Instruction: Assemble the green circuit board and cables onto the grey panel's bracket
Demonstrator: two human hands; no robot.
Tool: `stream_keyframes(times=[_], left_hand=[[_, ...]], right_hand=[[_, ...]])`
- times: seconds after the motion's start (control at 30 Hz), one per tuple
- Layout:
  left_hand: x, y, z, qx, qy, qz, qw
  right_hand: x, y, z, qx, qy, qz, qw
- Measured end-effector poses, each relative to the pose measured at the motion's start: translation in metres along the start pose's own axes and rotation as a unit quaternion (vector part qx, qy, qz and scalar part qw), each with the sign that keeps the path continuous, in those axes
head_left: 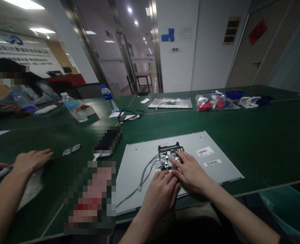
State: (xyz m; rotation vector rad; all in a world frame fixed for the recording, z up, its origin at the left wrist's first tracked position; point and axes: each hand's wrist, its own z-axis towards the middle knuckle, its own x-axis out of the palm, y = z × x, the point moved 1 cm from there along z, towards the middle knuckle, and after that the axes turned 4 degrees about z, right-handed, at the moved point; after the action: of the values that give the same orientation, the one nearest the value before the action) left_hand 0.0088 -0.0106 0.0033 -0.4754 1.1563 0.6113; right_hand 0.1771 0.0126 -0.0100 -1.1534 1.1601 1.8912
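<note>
Right hand (190, 167) is lying over the black bracket (161, 149), fingers spread, fingertips touching its circuit board (166, 163); can't tell if it's pinching anything underneath. Left hand (162, 188) is sitting curled at the bracket's near edge, fingertips bunched beside the right thumb; its grip is hidden, can't tell there either.

Key relation: bracket is sitting ahead of the left hand, ahead-left of the right. Right is partly covering it, so that's the nearer hand. Bracket's long axis: fingers are hiding too much to call.

It's resting on the grey metal panel (139, 157), whose long side is running roughly left-right in front of the person. Cables (145, 171) are trailing off the bracket's left side. A white label (204, 151) is showing to its right.

Panel is lying flat on the green tabletop (241, 132). Further left, a co-worker's hand (33, 161) is resting near small metal pieces (72, 149).
</note>
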Motion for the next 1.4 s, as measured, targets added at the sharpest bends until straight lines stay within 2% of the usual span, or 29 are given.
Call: stream_keyframes(times=[0.8, 1.4], left_hand=[[-0.0007, -0.0017, 0.0005, 0.007, 0.002, 0.016, 1.000], [0.0010, -0.0011, -0.0007, -0.007, 0.026, 0.008, 1.000]], right_hand=[[0.0006, -0.0001, 0.0008, -0.004, -0.001, -0.002, 1.000], [-0.0028, -0.0006, 0.0024, 0.004, 0.009, 0.012, 1.000]])
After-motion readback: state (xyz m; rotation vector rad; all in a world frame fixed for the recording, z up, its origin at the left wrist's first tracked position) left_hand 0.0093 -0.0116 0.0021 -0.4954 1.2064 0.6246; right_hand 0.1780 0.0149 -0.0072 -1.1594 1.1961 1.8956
